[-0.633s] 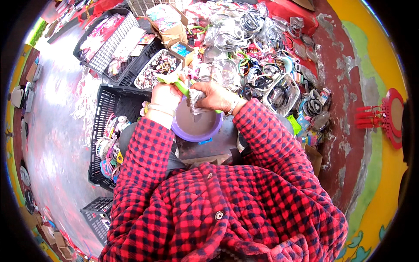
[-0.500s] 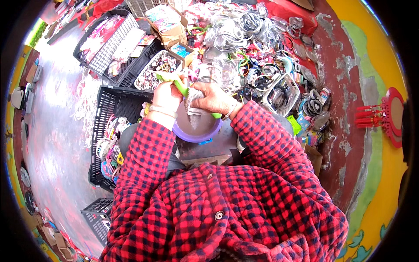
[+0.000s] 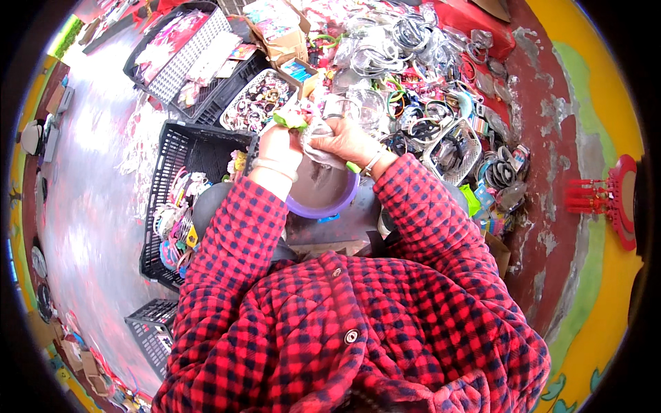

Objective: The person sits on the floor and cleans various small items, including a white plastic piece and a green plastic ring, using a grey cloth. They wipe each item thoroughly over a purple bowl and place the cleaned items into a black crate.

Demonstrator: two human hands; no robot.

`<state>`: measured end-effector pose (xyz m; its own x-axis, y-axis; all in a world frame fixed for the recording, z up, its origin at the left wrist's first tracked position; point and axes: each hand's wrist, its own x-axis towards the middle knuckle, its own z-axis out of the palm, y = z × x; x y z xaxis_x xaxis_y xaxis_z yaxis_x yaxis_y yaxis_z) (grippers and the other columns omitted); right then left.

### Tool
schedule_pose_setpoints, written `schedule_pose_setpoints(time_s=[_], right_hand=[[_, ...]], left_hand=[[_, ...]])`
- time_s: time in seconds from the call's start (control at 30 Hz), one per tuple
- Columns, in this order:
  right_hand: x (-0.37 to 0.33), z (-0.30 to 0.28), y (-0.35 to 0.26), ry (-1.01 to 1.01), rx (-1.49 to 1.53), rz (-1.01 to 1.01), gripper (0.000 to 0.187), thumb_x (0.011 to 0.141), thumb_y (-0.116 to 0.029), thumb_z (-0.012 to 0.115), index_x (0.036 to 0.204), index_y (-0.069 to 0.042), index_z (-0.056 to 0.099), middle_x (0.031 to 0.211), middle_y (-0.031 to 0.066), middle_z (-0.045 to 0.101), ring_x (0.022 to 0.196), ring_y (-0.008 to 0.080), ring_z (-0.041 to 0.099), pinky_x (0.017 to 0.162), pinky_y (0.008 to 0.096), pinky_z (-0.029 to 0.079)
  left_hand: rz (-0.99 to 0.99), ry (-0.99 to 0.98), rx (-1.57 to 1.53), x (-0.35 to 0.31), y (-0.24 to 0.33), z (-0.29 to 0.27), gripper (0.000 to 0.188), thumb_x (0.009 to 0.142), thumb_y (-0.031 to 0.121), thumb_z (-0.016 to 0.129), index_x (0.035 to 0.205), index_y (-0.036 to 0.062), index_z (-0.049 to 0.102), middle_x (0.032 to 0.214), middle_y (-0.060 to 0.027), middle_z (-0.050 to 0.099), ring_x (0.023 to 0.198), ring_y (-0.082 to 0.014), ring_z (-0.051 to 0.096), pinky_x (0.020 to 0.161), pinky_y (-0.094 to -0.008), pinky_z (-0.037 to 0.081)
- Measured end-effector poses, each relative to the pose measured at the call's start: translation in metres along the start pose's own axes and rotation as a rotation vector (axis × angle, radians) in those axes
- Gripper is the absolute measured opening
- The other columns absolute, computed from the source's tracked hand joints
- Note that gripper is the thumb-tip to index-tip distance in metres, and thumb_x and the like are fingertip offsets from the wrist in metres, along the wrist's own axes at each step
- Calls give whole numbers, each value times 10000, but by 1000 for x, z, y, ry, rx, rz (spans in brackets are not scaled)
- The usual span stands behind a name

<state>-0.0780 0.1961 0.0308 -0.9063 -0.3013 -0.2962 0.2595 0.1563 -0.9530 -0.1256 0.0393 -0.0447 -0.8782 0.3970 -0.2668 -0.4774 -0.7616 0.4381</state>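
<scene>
Both my hands are close together above a purple basin (image 3: 337, 202) of murky grey-brown water. My left hand (image 3: 279, 148) is closed around a bright green item (image 3: 290, 120), whose top shows above the fingers; its kind is unclear. My right hand (image 3: 350, 146) pinches a wet, greyish cloth (image 3: 318, 142) against the green item, and the cloth's lower end hangs over the water. The fingertips of both hands are partly hidden by the cloth and each other. A small green bit (image 3: 353, 167) shows at the basin rim under my right wrist.
To the left stands a black crate (image 3: 164, 186) with hair bands inside. A white basket (image 3: 237, 113) of small hair ties and an open cardboard box (image 3: 289, 47) lie beyond. Bagged headbands (image 3: 413, 34) pile up ahead; a white basket (image 3: 475, 153) with dark bands is at right.
The green item has dropped lower into my left hand, so less of it shows. The cloth has shifted up and bunched between my hands. The whole view has shifted slightly.
</scene>
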Motion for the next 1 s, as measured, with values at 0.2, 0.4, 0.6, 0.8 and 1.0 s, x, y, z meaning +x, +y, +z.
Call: schedule_pose_setpoints(time_s=[0.2,0.4,0.6,0.8,1.0], right_hand=[[3,-11,17,-246,23,-58,163,775,-21,600,936,-39,609,825,-17,618,737,63,542,686,220,446],[-10,-9,7,-258,-133,-113,236,757,16,576,983,-50,581,830,-33,599,758,48,522,694,219,438],[-8,0,19,-140,-206,-178,286,785,-94,599,1066,-54,565,822,4,611,745,79,538,674,250,460],[13,-3,41,42,155,-87,289,854,-230,570,1032,-3,587,847,16,612,727,80,541,650,233,455],[12,1,27,28,-25,-36,262,847,-215,583,1003,-5,599,822,-3,608,702,67,536,624,220,448]], left_hand=[[128,72,123,-17,19,18,171,844,20,422,940,-105,486,884,-193,557,841,-293,575,786,-387,503],[86,109,85,-8,31,11,150,833,11,443,923,-103,479,900,-188,538,836,-291,571,788,-368,504],[-47,54,-147,1,17,0,130,833,16,429,925,-53,490,842,-158,548,794,-257,569,775,-348,473],[137,44,145,-15,-17,15,235,859,109,425,1004,-36,541,954,-134,585,870,-238,573,799,-347,464],[54,98,148,-20,-6,19,187,834,50,442,947,-41,559,921,-129,592,828,-225,586,755,-325,474]])
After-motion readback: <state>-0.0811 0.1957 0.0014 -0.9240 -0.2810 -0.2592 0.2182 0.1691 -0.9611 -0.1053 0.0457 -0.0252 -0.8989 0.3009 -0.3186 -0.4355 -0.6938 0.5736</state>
